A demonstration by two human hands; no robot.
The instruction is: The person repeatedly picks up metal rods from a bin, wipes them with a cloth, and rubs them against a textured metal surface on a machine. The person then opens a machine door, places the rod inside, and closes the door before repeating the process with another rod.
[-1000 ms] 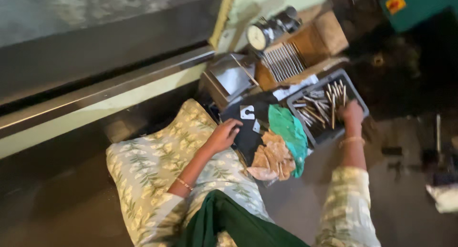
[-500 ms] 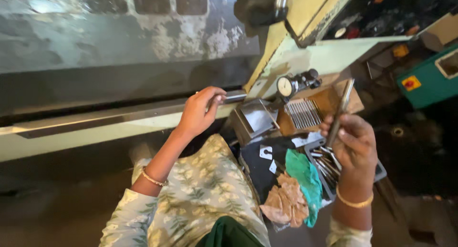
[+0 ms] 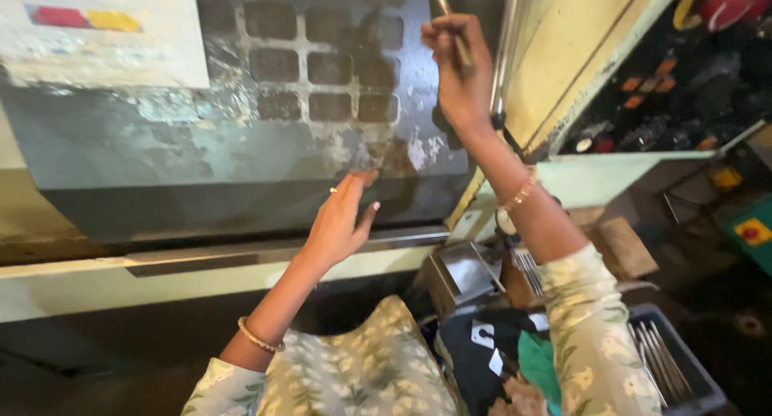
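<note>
- Nearest, at the bottom of the frame, lies a lap in pale floral cloth (image 3: pixel 362 368), with both floral sleeves reaching up from it.
- At lower right stands a dark rectangular plastic tray (image 3: pixel 691 384) holding a row of thin grey metal rods (image 3: pixel 655 356); just left of it lie a green rag (image 3: pixel 535 364) and a black cloth with white tags (image 3: pixel 474 348).
- A small shiny metal box (image 3: pixel 462 271) sits just above these, at lower centre.
- The left hand (image 3: pixel 338 223), at mid frame, rests flat against the lower edge of the worn grey metal machine door (image 3: pixel 241 135), fingers spread loosely and holding nothing.
- The right hand (image 3: pixel 458 70), raised to upper centre, has its fingers pinched closed around a thin metal rod (image 3: pixel 452 26), held upright beside the door's right edge.
- As a judgement: one rod is picked up and lifted to the machine, the door looks shut, and many rods remain in the tray.
- Farthest, a cream machine housing (image 3: pixel 563 54) and a dark panel with orange and red buttons (image 3: pixel 659 78) fill the upper right; the workshop is dim and grimy.
</note>
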